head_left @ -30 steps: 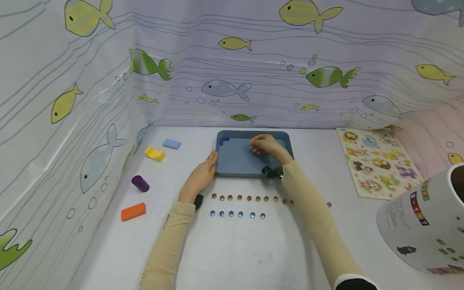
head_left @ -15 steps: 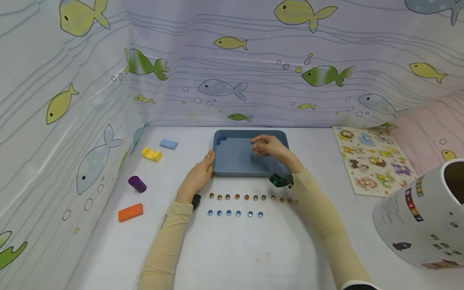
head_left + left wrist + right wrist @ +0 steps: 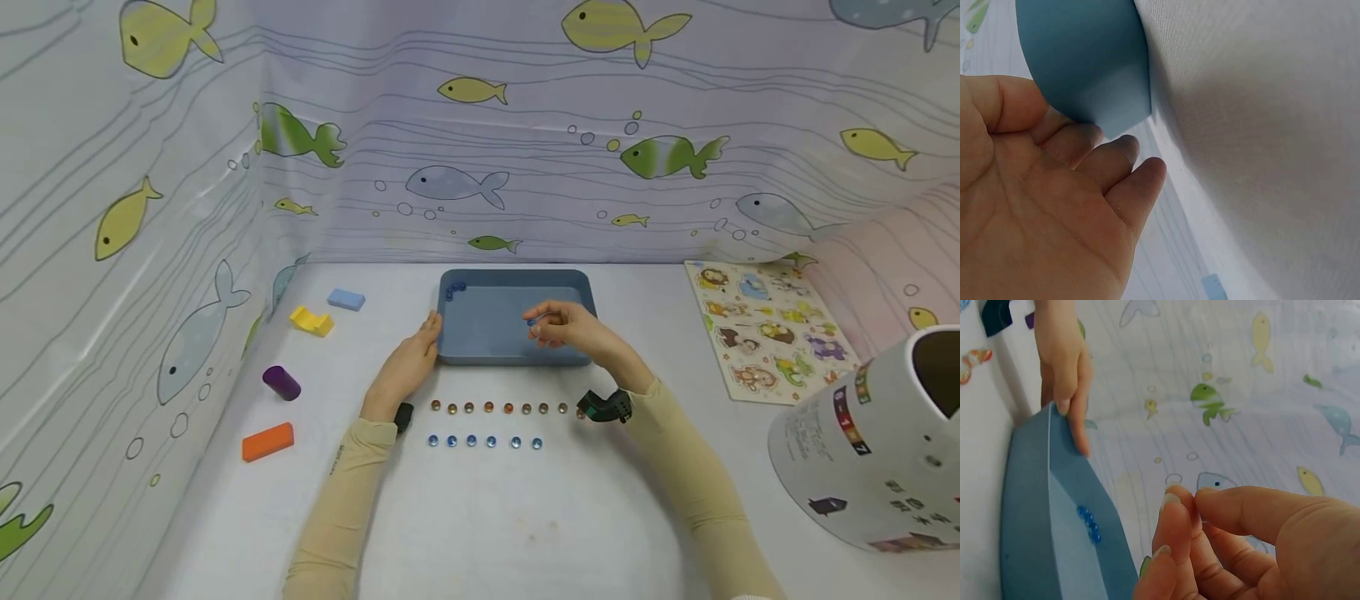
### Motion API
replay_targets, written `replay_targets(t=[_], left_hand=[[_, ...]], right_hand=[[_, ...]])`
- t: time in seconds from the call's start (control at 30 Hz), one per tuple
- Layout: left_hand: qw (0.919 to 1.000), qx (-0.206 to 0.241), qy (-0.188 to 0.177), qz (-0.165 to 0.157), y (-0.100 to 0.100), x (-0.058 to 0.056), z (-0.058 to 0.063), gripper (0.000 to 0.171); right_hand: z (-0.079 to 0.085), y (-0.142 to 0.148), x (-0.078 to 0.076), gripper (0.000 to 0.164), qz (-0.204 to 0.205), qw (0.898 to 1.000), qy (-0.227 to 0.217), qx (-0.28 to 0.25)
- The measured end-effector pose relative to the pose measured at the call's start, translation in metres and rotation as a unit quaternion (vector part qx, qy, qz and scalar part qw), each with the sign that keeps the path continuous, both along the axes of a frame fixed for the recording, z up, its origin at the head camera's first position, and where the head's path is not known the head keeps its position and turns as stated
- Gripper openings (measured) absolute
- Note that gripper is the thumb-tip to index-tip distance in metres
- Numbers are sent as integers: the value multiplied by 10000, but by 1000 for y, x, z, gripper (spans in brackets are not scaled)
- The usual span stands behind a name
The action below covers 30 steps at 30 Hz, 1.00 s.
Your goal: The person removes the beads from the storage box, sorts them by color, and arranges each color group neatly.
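A blue-grey tray [image 3: 487, 361] lies near the back of the white table, with several dark blue beads [image 3: 454, 288] in its far left corner. My left hand [image 3: 405, 367] rests against the tray's left side, its fingers extended along the outer wall; in the left wrist view those fingertips touch the corner. Over the tray's right part, my right hand [image 3: 573, 327] pinches a small blue bead [image 3: 531, 322] between thumb and fingertips. In the right wrist view the thumb and index finger meet, mostly hiding the bead. Nearer me lies a row of blue beads [image 3: 491, 442].
Behind that row runs one of amber beads [image 3: 508, 408]. At left lie a light blue block [image 3: 347, 299], a yellow block [image 3: 312, 322], a purple cylinder [image 3: 282, 383] and an orange block [image 3: 267, 442]. A sticker board [image 3: 772, 333] and a white canister [image 3: 840, 467] stand right.
My right hand has drawn back toward me and slightly right, from the tray's middle to above its nearer right part. The left hand keeps its place at the tray.
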<state>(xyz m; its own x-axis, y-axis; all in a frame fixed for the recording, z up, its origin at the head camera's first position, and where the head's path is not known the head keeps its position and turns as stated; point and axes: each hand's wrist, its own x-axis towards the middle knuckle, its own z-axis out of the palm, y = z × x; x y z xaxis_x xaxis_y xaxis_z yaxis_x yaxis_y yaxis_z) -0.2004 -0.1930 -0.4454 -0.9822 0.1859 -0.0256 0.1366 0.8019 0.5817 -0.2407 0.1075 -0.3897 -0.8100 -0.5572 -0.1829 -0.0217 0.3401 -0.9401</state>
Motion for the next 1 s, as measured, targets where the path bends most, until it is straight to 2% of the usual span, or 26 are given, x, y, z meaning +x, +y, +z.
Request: replay_targets(t=[0.27,0.57,1.0], left_hand=[[10000,54,-22,21,-1,-1,0,52],[10000,6,-21,3,2,0,0,51],[10000,-11,-58,-39,0,-2,-2,51]], right_hand=[[-2,16,26,37,308,9991,-98,-286],[-13,33,54,36,475,9988,23,-154],[-47,48,90,33,667,9956,-622,-190]])
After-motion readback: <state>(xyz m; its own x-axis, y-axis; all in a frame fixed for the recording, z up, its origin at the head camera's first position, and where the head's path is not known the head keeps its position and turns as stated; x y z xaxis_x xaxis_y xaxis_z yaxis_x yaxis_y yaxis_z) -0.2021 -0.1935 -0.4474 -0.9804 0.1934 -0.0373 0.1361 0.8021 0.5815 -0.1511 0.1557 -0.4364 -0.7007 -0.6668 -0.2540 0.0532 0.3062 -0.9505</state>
